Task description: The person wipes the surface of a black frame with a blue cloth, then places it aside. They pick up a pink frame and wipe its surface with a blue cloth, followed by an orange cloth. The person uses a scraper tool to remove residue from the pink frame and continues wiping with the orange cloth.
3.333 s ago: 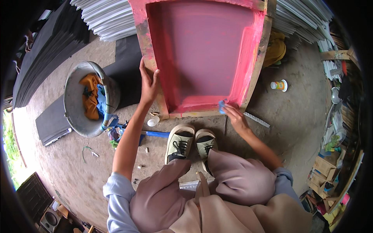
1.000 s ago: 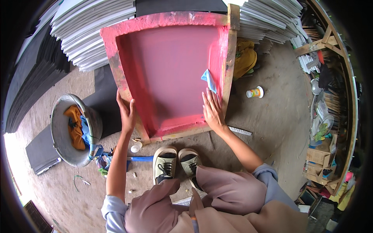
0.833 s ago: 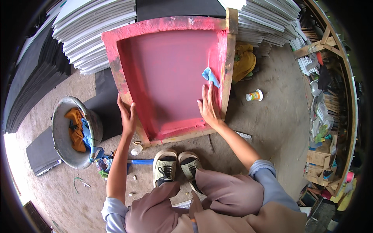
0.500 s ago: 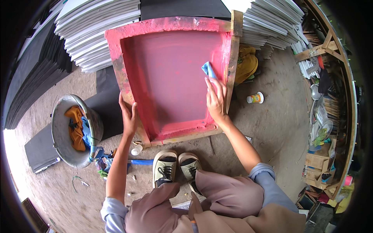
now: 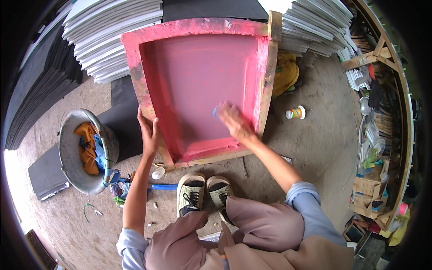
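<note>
My left hand [image 5: 149, 137] has the left rail of the wooden frame [image 5: 195, 28] between thumb and fingers, the thumb on the rail's face and the fingers round its outer edge. My right hand [image 5: 237, 123] lies out over the mesh [image 5: 198, 76] inside that frame, in its near right part, and a bit of blue rag [image 5: 215, 111] shows just past its fingertips. Those fingers are blurred, so I cannot tell whether they pinch the rag or only press it flat. The frame fills the space between my hands and runs on beyond them, its inner sides smeared pink all round and the mesh a duller mauve. Left of my left hand is a black sheet [image 5: 126, 128] on the floor [image 5: 324, 148], and past it the bucket [image 5: 67, 157], with orange cloth [image 5: 88, 148] and blue cloth [image 5: 100, 153] inside. Below that same hand, near the frame's corner, sits a small clear lid [image 5: 158, 173], with a blue strip [image 5: 162, 187] closer to me. My shoes [image 5: 191, 193] stand on the near side of my hands, between the two. To the right of my right hand, well apart, a cup [image 5: 295, 112] lies on its side; yellow cloth [image 5: 285, 74] is bunched farther off, beyond the right rail. White sheets [image 5: 112, 40] are stacked beyond my left hand, and black sheets [image 5: 40, 81] stand farther left of them.
</note>
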`<state>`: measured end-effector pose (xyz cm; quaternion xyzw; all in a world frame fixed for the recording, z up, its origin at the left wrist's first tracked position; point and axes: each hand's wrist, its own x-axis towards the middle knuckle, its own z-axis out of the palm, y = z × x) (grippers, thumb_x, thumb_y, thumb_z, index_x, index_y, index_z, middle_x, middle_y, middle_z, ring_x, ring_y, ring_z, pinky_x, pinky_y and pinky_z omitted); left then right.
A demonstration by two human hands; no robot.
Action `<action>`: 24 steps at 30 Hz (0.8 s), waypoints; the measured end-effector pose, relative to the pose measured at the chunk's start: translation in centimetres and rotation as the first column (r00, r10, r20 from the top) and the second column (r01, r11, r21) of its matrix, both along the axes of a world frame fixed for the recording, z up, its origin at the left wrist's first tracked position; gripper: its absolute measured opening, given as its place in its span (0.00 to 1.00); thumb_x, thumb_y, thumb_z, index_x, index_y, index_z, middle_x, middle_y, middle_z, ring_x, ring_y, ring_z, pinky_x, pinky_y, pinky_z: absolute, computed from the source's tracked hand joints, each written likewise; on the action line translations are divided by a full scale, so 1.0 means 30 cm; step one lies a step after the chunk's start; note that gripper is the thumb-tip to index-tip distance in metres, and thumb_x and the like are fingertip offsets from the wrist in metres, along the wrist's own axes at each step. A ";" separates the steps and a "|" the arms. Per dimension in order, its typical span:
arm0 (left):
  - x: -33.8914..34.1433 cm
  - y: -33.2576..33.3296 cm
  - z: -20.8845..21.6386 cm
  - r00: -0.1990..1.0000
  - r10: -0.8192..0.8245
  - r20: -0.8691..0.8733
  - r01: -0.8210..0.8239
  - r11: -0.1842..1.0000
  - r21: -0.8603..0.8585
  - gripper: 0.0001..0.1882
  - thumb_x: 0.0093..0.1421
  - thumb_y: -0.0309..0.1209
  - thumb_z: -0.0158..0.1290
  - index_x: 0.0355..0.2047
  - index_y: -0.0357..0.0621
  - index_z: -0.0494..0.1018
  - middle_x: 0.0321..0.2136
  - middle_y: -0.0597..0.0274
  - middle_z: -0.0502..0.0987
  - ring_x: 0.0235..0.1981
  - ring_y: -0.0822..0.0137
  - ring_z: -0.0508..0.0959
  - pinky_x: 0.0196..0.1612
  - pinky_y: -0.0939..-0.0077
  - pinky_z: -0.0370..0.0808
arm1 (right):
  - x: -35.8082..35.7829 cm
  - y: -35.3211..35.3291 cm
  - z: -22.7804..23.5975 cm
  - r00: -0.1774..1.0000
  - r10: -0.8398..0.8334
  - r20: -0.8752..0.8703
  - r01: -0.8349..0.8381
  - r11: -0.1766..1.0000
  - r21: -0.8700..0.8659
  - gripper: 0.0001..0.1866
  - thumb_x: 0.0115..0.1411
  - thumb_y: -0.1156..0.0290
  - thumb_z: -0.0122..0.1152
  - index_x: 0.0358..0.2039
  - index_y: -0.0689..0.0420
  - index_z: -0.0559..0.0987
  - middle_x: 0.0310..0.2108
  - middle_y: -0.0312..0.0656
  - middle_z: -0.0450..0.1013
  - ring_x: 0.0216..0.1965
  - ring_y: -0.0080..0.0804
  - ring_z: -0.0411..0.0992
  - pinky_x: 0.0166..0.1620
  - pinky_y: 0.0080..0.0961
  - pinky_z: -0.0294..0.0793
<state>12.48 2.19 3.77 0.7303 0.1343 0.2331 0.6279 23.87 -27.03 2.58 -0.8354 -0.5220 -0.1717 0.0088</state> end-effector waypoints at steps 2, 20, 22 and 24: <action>0.008 -0.002 0.004 1.000 -0.005 0.011 0.005 1.000 0.000 0.33 0.62 0.27 0.45 0.62 0.35 0.41 0.61 0.49 0.49 0.63 0.62 0.49 0.63 0.71 0.44 | -0.062 -0.016 -0.042 0.888 0.381 -0.259 -0.345 0.922 0.174 0.28 0.53 0.85 0.50 0.55 0.56 0.66 0.58 0.34 0.61 0.61 0.30 0.57 0.63 0.28 0.56; 0.003 -0.005 0.012 1.000 -0.002 0.016 0.002 1.000 0.014 0.33 0.62 0.25 0.45 0.62 0.37 0.41 0.61 0.50 0.49 0.63 0.62 0.49 0.63 0.72 0.45 | -0.088 0.100 -0.034 0.865 0.444 -0.232 -0.451 0.892 0.027 0.22 0.57 0.75 0.50 0.54 0.55 0.68 0.56 0.37 0.63 0.59 0.27 0.59 0.61 0.27 0.60; 0.005 -0.005 0.013 1.000 -0.001 0.016 0.000 1.000 0.027 0.33 0.61 0.25 0.45 0.62 0.37 0.41 0.61 0.50 0.49 0.63 0.62 0.49 0.63 0.72 0.45 | -0.079 0.095 -0.027 0.902 0.405 -0.149 -0.383 0.910 0.158 0.23 0.54 0.76 0.54 0.53 0.54 0.69 0.53 0.36 0.67 0.57 0.26 0.62 0.59 0.26 0.64; 0.009 -0.005 0.008 1.000 -0.008 0.025 0.009 1.000 -0.022 0.33 0.61 0.24 0.45 0.62 0.37 0.41 0.60 0.50 0.49 0.63 0.62 0.49 0.63 0.72 0.45 | -0.071 0.114 -0.001 0.928 0.329 -0.176 -0.253 0.903 0.348 0.24 0.49 0.82 0.56 0.49 0.54 0.73 0.45 0.39 0.72 0.50 0.31 0.69 0.52 0.27 0.71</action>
